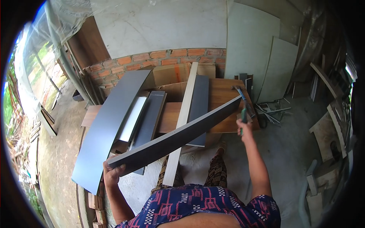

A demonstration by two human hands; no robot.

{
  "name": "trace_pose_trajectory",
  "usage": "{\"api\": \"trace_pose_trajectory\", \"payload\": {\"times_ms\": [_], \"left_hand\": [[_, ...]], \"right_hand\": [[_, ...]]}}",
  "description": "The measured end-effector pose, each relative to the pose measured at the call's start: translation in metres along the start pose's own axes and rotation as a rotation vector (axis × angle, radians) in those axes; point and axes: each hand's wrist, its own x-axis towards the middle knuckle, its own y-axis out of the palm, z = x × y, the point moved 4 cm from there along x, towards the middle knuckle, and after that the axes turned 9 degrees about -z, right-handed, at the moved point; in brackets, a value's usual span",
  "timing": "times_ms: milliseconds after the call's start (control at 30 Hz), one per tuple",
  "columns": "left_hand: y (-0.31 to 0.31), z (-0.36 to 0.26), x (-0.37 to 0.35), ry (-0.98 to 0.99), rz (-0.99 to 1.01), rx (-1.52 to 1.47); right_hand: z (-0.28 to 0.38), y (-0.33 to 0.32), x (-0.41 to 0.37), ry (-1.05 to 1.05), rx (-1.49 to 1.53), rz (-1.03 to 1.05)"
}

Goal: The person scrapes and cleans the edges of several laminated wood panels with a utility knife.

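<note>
My left hand (113,174) is closed round the near left end of a long dark board (171,140), which is tilted up on its edge and slants away to the right. At the right, my right hand (244,129) grips the green handle of a hammer (242,106), its metal head just past the board's far end. Beneath the board lie a narrow light wood strip (186,102) and a dark panel (199,110), both across a brown wooden tabletop (222,91).
A wide grey panel (114,129) and a shorter dark board (149,117) lie on the left. Cardboard (171,74) sits behind, before a brick wall (152,59). Thin offcuts (273,111) are scattered on the floor at right, near leaning sheets (279,70).
</note>
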Motion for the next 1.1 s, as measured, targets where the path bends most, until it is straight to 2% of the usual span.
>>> {"api": "trace_pose_trajectory", "payload": {"times_ms": [67, 200, 267, 367, 467, 667, 900, 967, 1100], "left_hand": [[-0.002, 0.006, 0.0, -0.022, 0.004, -0.023], [-0.005, 0.016, -0.001, -0.106, 0.013, -0.092], [-0.004, 0.018, -0.004, -0.147, -0.019, -0.113], [-0.007, 0.028, -0.009, -0.214, -0.058, -0.146], [-0.014, 0.047, -0.018, -0.284, -0.141, -0.184], [-0.012, 0.086, -0.051, -0.463, -0.179, -0.377], [-0.004, 0.109, -0.08, -0.612, -0.197, -0.597], [0.004, 0.118, -0.082, -0.634, -0.145, -0.661], [0.037, 0.117, -0.086, -0.746, -0.119, -0.742]], "right_hand": [[-0.023, 0.029, -0.038, 0.139, 0.209, 0.344], [-0.04, 0.089, -0.127, 0.338, 0.374, 0.66], [-0.055, 0.114, -0.15, 0.437, 0.455, 0.792], [-0.067, 0.141, -0.166, 0.514, 0.52, 0.848], [-0.083, 0.155, -0.157, 0.574, 0.659, 0.891], [-0.077, 0.156, -0.167, 0.481, 0.456, 0.587], [-0.052, 0.176, -0.154, 0.38, 0.27, 0.563], [-0.037, 0.192, -0.136, 0.293, 0.207, 0.58], [-0.015, 0.236, -0.109, 0.285, 0.222, 0.574]]}}
